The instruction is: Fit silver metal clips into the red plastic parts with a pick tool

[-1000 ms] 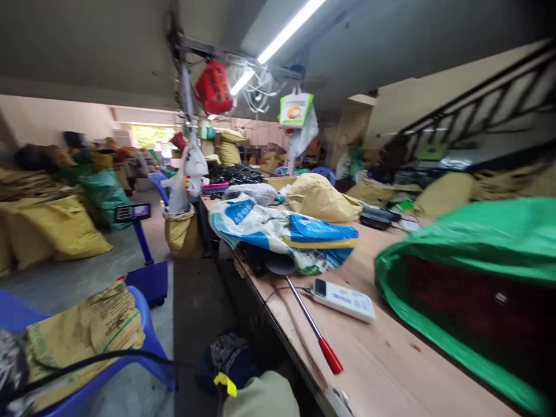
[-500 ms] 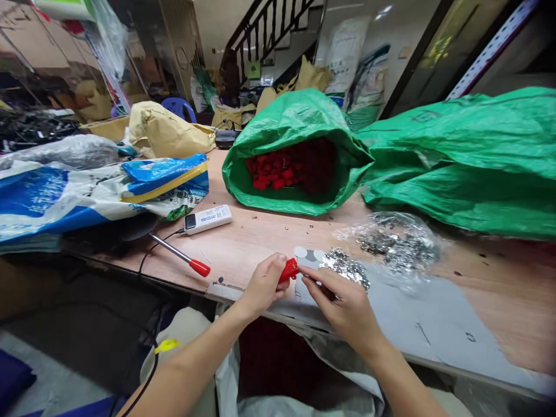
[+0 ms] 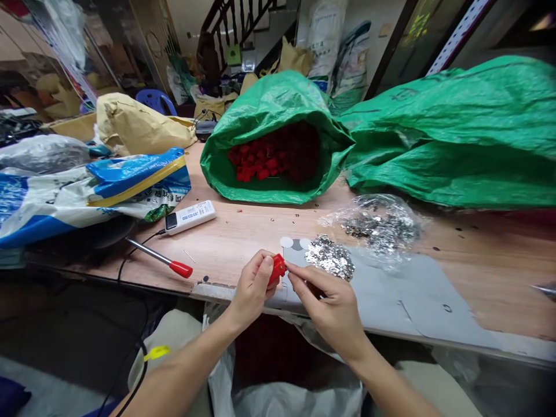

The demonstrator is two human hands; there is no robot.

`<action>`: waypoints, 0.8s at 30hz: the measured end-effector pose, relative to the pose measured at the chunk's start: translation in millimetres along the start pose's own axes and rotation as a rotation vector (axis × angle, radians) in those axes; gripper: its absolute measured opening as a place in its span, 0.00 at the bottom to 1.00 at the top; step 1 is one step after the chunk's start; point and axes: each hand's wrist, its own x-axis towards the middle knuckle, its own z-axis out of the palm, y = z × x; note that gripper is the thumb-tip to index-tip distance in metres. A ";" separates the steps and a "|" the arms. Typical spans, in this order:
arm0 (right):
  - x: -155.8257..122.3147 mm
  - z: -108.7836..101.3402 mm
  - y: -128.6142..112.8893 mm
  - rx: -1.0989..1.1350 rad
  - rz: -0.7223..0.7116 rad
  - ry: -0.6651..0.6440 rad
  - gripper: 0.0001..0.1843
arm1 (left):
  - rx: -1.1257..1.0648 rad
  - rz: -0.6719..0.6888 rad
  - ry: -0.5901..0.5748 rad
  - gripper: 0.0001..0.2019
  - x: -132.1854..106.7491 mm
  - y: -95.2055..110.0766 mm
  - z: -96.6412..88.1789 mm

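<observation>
Between thumb and fingers, my left hand [image 3: 254, 284] grips a small red plastic part [image 3: 278, 267] above the table's front edge. My right hand [image 3: 328, 298] meets it from the right, thumb and forefinger pinched at the part's right end. Whatever sits in that pinch is too small to make out. Just behind my right hand lies a pile of small shiny metal pieces [image 3: 330, 258] on a grey sheet [image 3: 391, 295]. Below my hands hangs an open white sack [image 3: 304, 399] with a dark red inside.
A green sack [image 3: 278, 95] full of red parts opens toward me, with another green sack [image 3: 456, 139] to its right. A clear bag of metal pieces [image 3: 386, 226] lies nearby. At left are a red-tipped lever [image 3: 180, 269], a white device [image 3: 190, 217] and a blue-white bag [image 3: 130, 179].
The whole view has shifted, so things on the table appear further left and slightly higher. Both hands stay together at the red part, which looks slightly turned.
</observation>
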 end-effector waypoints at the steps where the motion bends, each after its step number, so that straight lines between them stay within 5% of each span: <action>1: 0.6 -0.1 2.1 0.029 0.080 0.034 0.11 | 0.006 0.009 0.019 0.22 -3.0 -0.4 1.8; 5: 17.9 -27.5 17.9 0.188 0.421 0.254 0.20 | 0.179 0.069 0.005 0.19 -15.4 0.9 3.1; 10: 42.5 -90.3 28.4 0.197 0.279 0.686 0.19 | 0.799 0.274 -0.125 0.09 -15.9 2.3 -2.5; 13: 45.2 -111.3 33.3 0.177 0.265 0.781 0.17 | 0.925 0.416 -0.159 0.09 -16.9 2.2 -2.0; 19: 44.4 -121.2 61.8 -0.579 0.252 0.501 0.14 | 1.135 0.576 -0.724 0.07 -32.1 -1.3 11.7; 24: 52.2 -122.4 84.5 -0.993 0.278 0.212 0.13 | 1.154 0.590 -0.684 0.20 -31.3 -0.2 10.0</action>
